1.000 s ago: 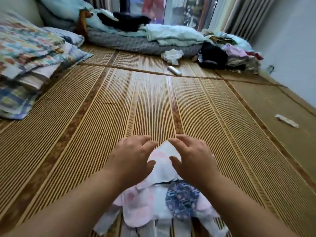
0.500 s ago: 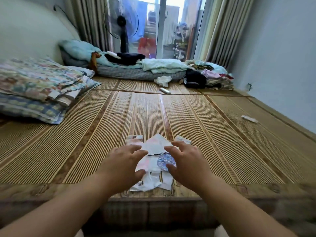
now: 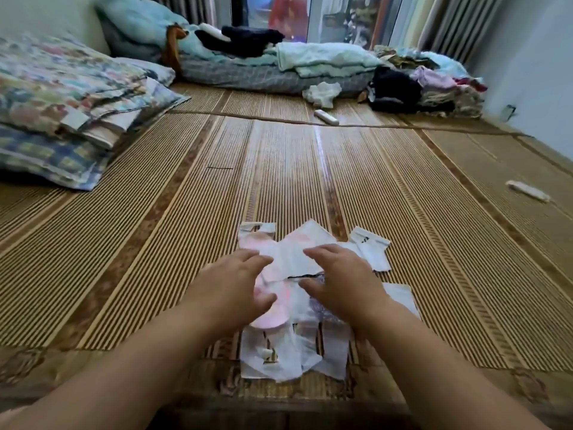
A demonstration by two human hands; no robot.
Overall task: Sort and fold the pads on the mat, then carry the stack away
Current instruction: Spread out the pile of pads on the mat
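Observation:
A loose pile of white and pink pads lies near the front edge of the striped bamboo mat. One white pad sticks out to the right; a round pink pad shows below my left thumb. My left hand hovers over the pile's left side, fingers curved and apart. My right hand is over the right side, fingers spread, hiding a patterned pad beneath. Whether the fingers touch the pads is unclear because of blur.
Folded patterned quilts and pillows sit at the left. Bedding and clothes are heaped along the far end by the window. A white remote-like object and a small white item lie on the mat.
The view has tilted down and closer to the pile. Both hands stay over the pads, now a little further apart than a second ago.

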